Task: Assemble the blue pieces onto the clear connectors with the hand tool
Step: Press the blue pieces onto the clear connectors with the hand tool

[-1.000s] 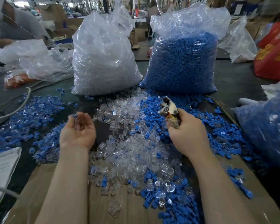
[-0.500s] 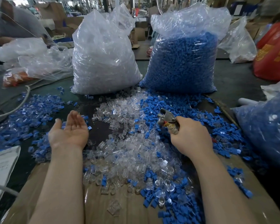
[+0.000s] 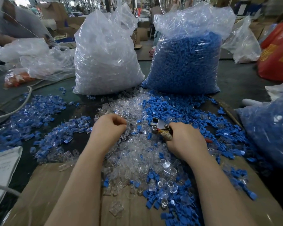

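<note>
A heap of clear connectors (image 3: pixel 137 154) lies in the middle of the table, with loose blue pieces (image 3: pixel 178 111) spread to its right and behind it. My left hand (image 3: pixel 107 129) hovers knuckles-up over the far part of the clear heap, fingers curled and fingertips down among the connectors; whether it holds one is hidden. My right hand (image 3: pixel 185 139) grips the wrapped handles of the metal hand tool (image 3: pixel 159 125), whose jaws point left just above the heap. To the left lies a spread of joined blue-and-clear parts (image 3: pixel 39 111).
Two big plastic bags stand behind: clear connectors (image 3: pixel 104 62) and blue pieces (image 3: pixel 185 66). Another bag of bluish parts (image 3: pixel 271 128) sits at right, a red bag (image 3: pixel 278 53) beyond. Cardboard (image 3: pixel 47 193) covers the near table. A cable (image 3: pixel 11 110), a paper sheet (image 3: pixel 2 168), a person (image 3: pixel 15 25) far left.
My left hand turned from palm-up and open over the left pile to knuckles-up with curled fingers over the clear heap. My right hand lowered the tool toward the heap.
</note>
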A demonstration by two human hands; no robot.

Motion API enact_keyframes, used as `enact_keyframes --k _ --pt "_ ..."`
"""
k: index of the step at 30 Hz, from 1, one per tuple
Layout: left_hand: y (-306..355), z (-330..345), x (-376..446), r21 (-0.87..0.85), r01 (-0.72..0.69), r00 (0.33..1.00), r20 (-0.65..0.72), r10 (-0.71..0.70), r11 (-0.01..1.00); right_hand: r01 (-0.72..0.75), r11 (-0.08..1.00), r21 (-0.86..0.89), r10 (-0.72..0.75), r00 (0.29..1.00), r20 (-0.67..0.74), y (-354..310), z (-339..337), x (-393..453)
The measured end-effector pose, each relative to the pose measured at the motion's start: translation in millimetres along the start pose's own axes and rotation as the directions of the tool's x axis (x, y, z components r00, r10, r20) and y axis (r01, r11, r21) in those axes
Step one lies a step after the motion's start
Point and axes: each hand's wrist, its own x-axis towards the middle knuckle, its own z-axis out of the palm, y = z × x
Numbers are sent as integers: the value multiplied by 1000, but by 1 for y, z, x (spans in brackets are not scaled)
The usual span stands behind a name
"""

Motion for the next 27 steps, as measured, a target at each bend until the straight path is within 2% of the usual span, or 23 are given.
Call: enact_keyframes --k 3,6,9,13,17,21,24,27 --pt "0 9 1 264 11 999 -53 3 965 3 1000 -10 -3 1000 3 -1 -1 0" --pt "0 17 0 403 33 997 -73 -4 915 -15 1000 -2 15 1000 -4 -3 -2 -1" --pt "0 21 1 445 34 997 -75 -1 895 -37 999 -2 37 999 7 -4 -3 -1" --pt "-2 22 2 418 5 997 -73 29 908 -49 999 11 49 999 20 -5 -3 -1" --pt "-2 20 -1 230 -31 991 -123 60 973 -15 1000 -13 15 1000 8 -5 -3 -2" --pt "8 19 -3 -109 -86 990 -121 73 990 -10 1000 -6 9 993 -115 -4 -4 -4" --pt "19 21 -7 -349 -131 990 -99 103 928 -33 985 170 72 971 -230 -2 -7 -4" --pt "25 24 -10 -457 -174 984 -100 144 872 20 919 393 97 956 -276 -1 -10 -4"
